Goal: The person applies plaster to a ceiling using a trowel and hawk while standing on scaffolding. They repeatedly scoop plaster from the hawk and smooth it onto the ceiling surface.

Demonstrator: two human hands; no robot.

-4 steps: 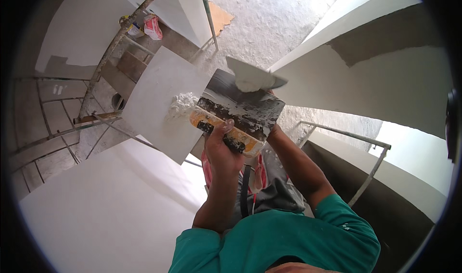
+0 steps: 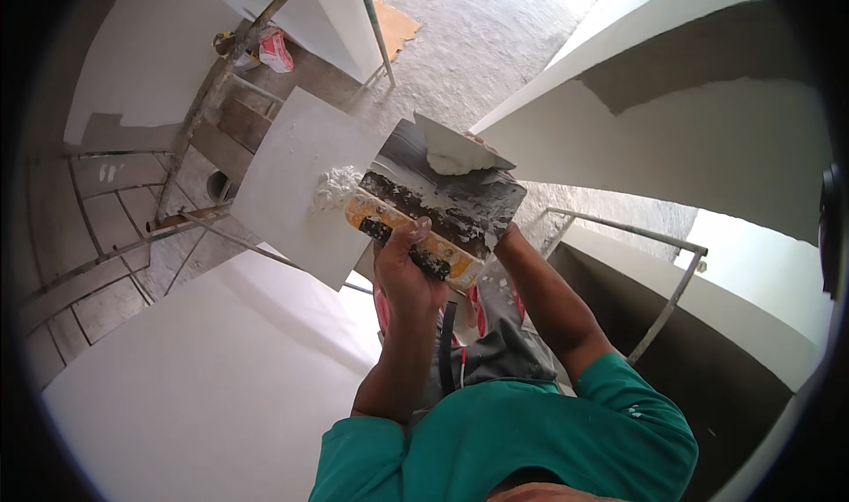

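Observation:
My left hand (image 2: 409, 268) is closed round the worn orange and black handle of a wide skimming blade (image 2: 500, 203), thumb on top. Its dark metal face is streaked with white plaster. Over the far edge of that face lies the pale blade of a trowel (image 2: 440, 137), with a thick lump of wet plaster (image 2: 458, 161) along its lower edge. My right hand (image 2: 509, 176) is mostly hidden behind the wide blade. Only bits of fingers show by the trowel's far side, where it grips the trowel.
A pale square board (image 2: 296, 161) to the left carries a heap of plaster (image 2: 339, 188). Metal scaffold tubes (image 2: 199, 104) stand beyond it. A metal rail (image 2: 630, 228) runs at the right, near a partly coated curved wall (image 2: 672, 144). A red and white bag (image 2: 276, 53) lies far left.
The trowel has turned and come down slightly against the wide blade, so more of its pale face shows. My left hand keeps its grip. The whole view has shifted a little.

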